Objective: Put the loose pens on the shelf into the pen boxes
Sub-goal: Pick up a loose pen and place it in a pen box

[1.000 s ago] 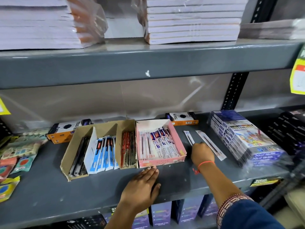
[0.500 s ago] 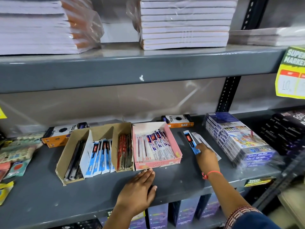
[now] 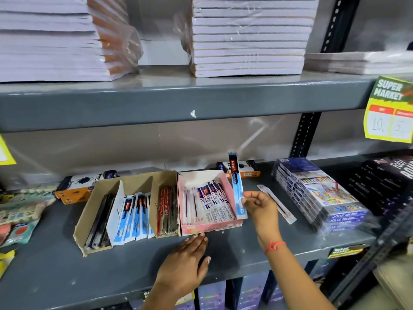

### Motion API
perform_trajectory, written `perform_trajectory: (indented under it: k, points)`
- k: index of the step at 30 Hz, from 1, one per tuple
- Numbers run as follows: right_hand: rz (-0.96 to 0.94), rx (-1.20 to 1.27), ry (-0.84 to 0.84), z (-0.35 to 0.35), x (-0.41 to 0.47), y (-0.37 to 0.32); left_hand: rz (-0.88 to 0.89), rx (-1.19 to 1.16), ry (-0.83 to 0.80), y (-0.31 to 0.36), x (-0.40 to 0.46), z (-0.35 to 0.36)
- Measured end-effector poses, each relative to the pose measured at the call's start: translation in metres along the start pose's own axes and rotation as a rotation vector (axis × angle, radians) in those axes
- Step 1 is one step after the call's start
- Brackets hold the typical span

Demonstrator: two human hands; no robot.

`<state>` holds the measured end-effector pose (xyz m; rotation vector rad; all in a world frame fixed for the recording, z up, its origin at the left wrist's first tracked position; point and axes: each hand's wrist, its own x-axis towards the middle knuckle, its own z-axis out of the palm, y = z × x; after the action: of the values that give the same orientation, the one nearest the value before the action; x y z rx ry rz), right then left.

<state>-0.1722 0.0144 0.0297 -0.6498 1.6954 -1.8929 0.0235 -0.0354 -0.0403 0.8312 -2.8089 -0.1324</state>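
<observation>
My right hand (image 3: pixel 259 204) holds a blue packaged pen (image 3: pixel 236 184) upright, just right of the pink pen box (image 3: pixel 212 225). That box holds several white and blue pen packets. My left hand (image 3: pixel 185 262) lies flat on the grey shelf (image 3: pixel 55 271), fingertips touching the pink box's front edge. A brown cardboard box (image 3: pixel 93 218) to the left has compartments with dark pens, blue packets (image 3: pixel 134 215) and red pens (image 3: pixel 166 211). One loose white packaged pen (image 3: pixel 277 203) lies on the shelf to the right of my right hand.
A wrapped stack of colour-pencil packs (image 3: pixel 319 193) sits right of the loose pen, dark packs (image 3: pixel 384 182) beyond. Orange-and-black boxes (image 3: pixel 82 186) lie behind the pen boxes. Notebook stacks (image 3: pixel 248 36) fill the upper shelf. Small packets (image 3: pixel 20 211) lie far left. A yellow price tag (image 3: pixel 388 110) hangs at right.
My right hand has picked the blue packaged pen off the shelf and lifted it upright, moving left toward the pink box. The left hand stays at the box's front.
</observation>
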Motion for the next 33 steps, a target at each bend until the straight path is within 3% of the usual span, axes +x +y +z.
perform_trajectory:
  k: [5,14,23,33]
  points:
    - [-0.049,0.143,-0.049,0.012,-0.021,-0.015,-0.029,-0.036,-0.029,-0.005,0.002,0.011]
    - [-0.129,0.159,-0.116,0.017,-0.037,-0.032,-0.052,-0.052,-0.028,-0.007,0.003,0.013]
    - [0.014,0.144,-0.281,0.04,-0.042,-0.033,-0.126,-0.096,-0.026,-0.014,-0.014,0.007]
    - [0.061,-0.263,-0.55,0.14,-0.067,-0.012,-0.378,-0.04,-0.017,-0.089,-0.082,-0.013]
